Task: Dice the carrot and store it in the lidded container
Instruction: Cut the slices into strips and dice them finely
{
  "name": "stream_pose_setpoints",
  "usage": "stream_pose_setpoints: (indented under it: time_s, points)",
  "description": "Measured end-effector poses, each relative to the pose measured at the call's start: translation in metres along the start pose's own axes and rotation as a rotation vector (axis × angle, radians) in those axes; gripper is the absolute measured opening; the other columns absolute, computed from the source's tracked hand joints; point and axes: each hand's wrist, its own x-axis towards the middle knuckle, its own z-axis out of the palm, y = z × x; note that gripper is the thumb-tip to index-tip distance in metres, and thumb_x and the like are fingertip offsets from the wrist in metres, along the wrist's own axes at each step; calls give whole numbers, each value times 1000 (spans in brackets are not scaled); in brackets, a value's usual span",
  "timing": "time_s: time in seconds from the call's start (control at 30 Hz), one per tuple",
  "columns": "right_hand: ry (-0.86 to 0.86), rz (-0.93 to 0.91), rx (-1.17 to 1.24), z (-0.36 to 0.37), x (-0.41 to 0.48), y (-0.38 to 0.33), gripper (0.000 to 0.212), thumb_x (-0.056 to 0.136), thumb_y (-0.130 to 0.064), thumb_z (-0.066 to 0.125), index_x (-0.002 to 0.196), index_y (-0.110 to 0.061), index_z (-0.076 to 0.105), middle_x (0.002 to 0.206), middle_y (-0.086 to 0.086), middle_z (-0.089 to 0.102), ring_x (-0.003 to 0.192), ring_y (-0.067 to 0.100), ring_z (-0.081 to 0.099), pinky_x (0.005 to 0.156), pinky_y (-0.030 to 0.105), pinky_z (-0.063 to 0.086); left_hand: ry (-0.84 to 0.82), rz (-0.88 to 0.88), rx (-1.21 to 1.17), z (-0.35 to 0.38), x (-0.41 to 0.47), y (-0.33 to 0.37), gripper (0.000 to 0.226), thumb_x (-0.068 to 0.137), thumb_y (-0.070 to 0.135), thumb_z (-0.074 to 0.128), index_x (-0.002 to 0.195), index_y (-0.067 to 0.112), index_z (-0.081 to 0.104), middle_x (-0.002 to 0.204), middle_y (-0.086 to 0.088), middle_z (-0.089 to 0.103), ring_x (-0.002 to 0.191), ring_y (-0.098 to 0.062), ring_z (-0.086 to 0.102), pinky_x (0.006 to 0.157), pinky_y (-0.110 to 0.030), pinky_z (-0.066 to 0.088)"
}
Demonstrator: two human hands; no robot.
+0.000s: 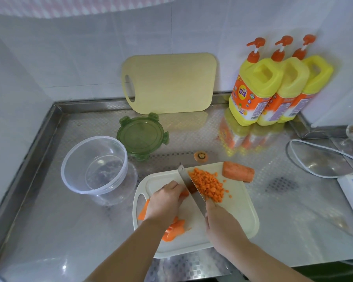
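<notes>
Right hand (220,222) wraps the knife (192,187), handle totally hidden; left hand (163,202) curls down on a carrot piece (184,193), mostly covered.

Orange diced carrot (209,185) heaped on board, clear container (94,165) open, green lid (142,135) beside

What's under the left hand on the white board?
A carrot piece pokes out past the fingers of the left hand, beside the knife; more strips lie by the wrist. Whatever sits under the palm itself is covered.
</notes>
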Motion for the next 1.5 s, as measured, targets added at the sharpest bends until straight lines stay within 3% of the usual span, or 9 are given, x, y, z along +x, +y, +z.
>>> stream_pose_setpoints:
  time_s: [0.17, 0.37, 0.5, 0.67, 0.97, 1.1, 1.23, 1.4, 1.5]
  points:
    - [87, -66, 24, -8, -9, 1, 26, 101, -19, 32, 126, -18, 38, 90, -9, 45, 80, 12, 52, 72, 25, 43, 19, -58, -70, -3, -2, -1, 18, 95, 34, 50, 111, 30, 57, 110, 11, 58, 101, -15, 57, 82, -30, 47]
    - [68, -78, -34, -5, -13, -4, 42, 99, -11, 33, 140, -21, 27, 120, -5, 52, 99, 17, 60, 73, 26, 41, 37, -61, -46, -7, 0, -5, 27, 93, 41, 55, 113, 23, 60, 112, 8, 58, 101, -14, 58, 78, -25, 44]
    - [79, -88, -50, -1, -16, -4, 44, 98, -11, 35, 141, -20, 26, 120, -4, 50, 98, 17, 59, 68, 24, 36, 24, -62, -25, -6, 0, -6, 22, 93, 37, 55, 109, 23, 63, 109, 9, 59, 99, -15, 58, 74, -22, 41]
    - [49, -68, -113, -1, -18, -8, 46, 95, -7, 40, 138, -17, 27, 120, -2, 50, 99, 19, 61, 66, 26, 37, -6, -85, -40, -2, 3, -7, 20, 93, 32, 55, 108, 25, 66, 110, 7, 60, 99, -17, 59, 83, -30, 48]
    - [-7, -12, -101, 2, -9, -12, 45, 92, -2, 44, 133, -16, 33, 115, -2, 52, 97, 18, 60, 73, 26, 43, 49, -41, -104, -2, 0, -5, 16, 93, 24, 56, 103, 24, 68, 105, 6, 60, 98, -16, 56, 81, -31, 46]
    - [-19, -24, -4, -1, -5, -2, 27, 100, -14, 36, 127, -15, 39, 89, -7, 45, 93, 15, 59, 76, 26, 45, 49, -70, -110, -2, -2, -4, 14, 93, 26, 55, 101, 24, 67, 103, 6, 60, 98, -16, 56, 78, -27, 44]
    - [68, -38, 55, -9, -7, 5, 23, 101, -22, 32, 122, -16, 42, 81, -10, 43, 84, 11, 56, 76, 25, 45, 42, -115, -170, -4, -2, -4, 12, 92, 33, 58, 98, 33, 68, 103, 13, 61, 97, -9, 57, 73, -19, 40]
    - [88, -107, 18, -11, -18, -3, 34, 101, -19, 32, 136, -19, 33, 105, -6, 53, 90, 12, 55, 72, 22, 41, 60, -108, -150, -7, -2, -7, 15, 90, 34, 60, 103, 27, 65, 106, 10, 62, 99, -12, 58, 78, -23, 45]
    - [99, -105, -5, -6, -18, -5, 37, 101, -17, 33, 137, -20, 31, 107, -5, 52, 86, 13, 54, 67, 21, 35, 67, -92, -133, -7, -2, -9, 20, 90, 34, 60, 107, 23, 65, 108, 8, 62, 102, -13, 57, 82, -26, 46]
